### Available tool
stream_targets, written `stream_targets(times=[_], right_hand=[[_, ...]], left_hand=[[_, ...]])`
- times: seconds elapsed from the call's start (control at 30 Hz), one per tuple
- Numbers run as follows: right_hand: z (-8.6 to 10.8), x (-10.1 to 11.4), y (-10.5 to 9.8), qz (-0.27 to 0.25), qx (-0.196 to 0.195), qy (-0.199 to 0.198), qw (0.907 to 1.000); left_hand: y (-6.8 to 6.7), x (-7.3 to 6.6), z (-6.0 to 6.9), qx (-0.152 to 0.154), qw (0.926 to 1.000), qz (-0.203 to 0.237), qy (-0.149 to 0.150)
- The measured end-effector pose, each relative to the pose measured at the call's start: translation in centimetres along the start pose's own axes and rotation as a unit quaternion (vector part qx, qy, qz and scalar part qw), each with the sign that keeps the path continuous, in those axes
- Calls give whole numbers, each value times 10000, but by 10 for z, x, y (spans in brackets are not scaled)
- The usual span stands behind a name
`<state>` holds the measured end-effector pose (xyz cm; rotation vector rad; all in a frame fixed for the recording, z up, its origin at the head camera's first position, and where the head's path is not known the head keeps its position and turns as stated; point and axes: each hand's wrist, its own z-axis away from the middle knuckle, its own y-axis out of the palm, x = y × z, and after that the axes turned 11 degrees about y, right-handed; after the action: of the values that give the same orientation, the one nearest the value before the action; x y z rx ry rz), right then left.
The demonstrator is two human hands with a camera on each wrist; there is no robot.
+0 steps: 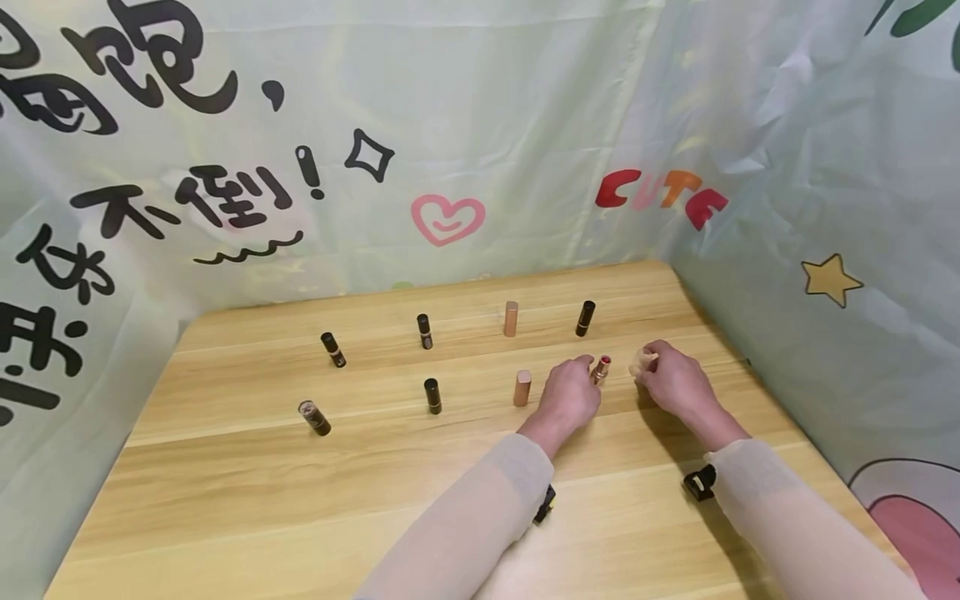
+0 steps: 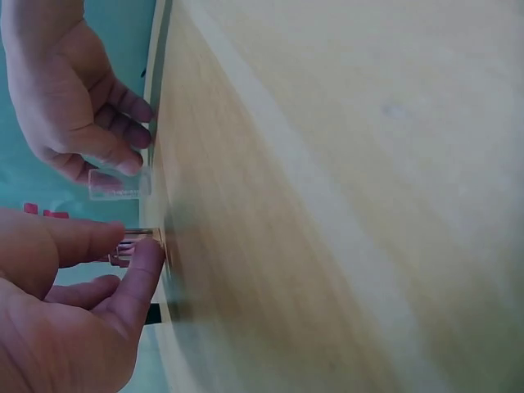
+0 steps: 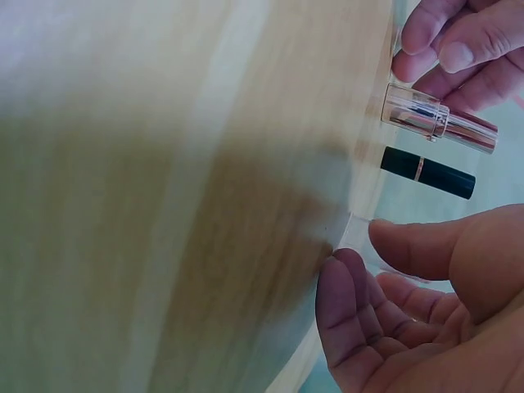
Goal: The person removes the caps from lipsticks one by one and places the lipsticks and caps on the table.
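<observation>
An uncapped lipstick [image 1: 602, 367] with a red bullet and shiny rose-gold body stands upright on the table. My left hand [image 1: 572, 392] pinches it low down between thumb and finger; the left wrist view shows the lipstick's body [image 2: 131, 244] between them. To the right, my right hand [image 1: 678, 383] holds a clear lipstick cap [image 1: 642, 363] just above the tabletop, apart from the lipstick. In the right wrist view that transparent cap [image 3: 355, 232] sits between thumb and fingertips, partly hidden by them. A rose-gold lipstick tube [image 1: 522, 388] stands left of my left hand.
On the wooden table [image 1: 300, 517] more closed lipsticks stand in two rows: a black one [image 1: 586, 318] behind my hands, a rose-gold one [image 1: 511, 318], and several dark ones farther left, including a patterned tube [image 1: 314, 417]. Printed cloth walls [image 1: 525, 108] border the back and sides.
</observation>
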<state>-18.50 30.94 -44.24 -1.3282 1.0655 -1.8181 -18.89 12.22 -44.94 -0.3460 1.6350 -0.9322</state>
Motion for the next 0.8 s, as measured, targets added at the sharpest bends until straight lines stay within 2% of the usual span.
stream_targets(times=[0.17,0.33,0.5,0.57,0.8], right_hand=[[1,1,0,16,53,108,9999],[4,1,1,-80,-17,169,9998],[11,4,3,-375,-254,203,9988],[15,6,4,-576,-453,202,9971],[36,25,6,-1219,-1281,-25,9842]], left_hand=[[-4,-2,6,91,9998,139,-113],[-10,-4,19,279,9992,216,-160],[-23,0,38,374,9991,-29,204],[-31,3,48,398,9986,2,335],[-63,15,81,401,9937,819,648]])
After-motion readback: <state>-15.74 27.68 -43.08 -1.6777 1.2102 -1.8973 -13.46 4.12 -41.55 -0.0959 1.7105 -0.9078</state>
